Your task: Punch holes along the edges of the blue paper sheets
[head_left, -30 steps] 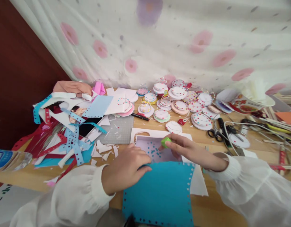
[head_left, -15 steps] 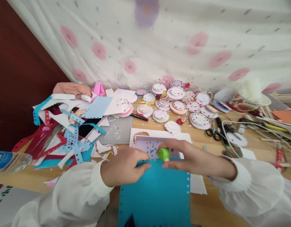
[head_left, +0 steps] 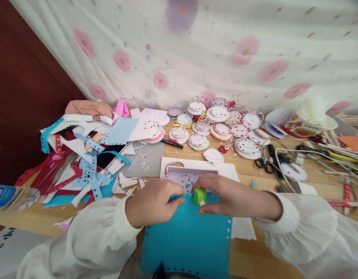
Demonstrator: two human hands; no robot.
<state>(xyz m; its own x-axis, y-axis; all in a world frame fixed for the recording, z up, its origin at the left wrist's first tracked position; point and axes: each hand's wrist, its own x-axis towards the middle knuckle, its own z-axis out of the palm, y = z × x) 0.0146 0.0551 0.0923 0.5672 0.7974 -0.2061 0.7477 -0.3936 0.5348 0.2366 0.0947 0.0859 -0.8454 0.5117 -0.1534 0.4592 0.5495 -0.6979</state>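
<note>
My left hand (head_left: 154,202) pinches the top edge of a blue sheet (head_left: 187,240) between thumb and fingers. The sheet has rows of small holes along its left, right and bottom edges. In my right hand (head_left: 233,195) is a small green craft punch (head_left: 199,196) with a white part, held between thumb and fingers at the sheet's top edge. Just beyond the sheet lies a shallow box (head_left: 193,169) with a lilac inside. Small blue punched-out bits are scattered in it. The sheet and my right hand hide the box's near part.
Layered paper discs with beaded rings (head_left: 218,113) stand along the back. Paper scraps and punched strips (head_left: 88,170) heap up at left, beside a water bottle (head_left: 14,197). Scissors (head_left: 264,164), cables and a paper bowl (head_left: 308,126) are at right. A black marker (head_left: 172,143) lies near a grey mat (head_left: 142,162).
The blue sheet has shifted slightly left and up, so its punched bottom edge now shows. My right hand and the green punch have moved slightly left; my left hand still grips the sheet.
</note>
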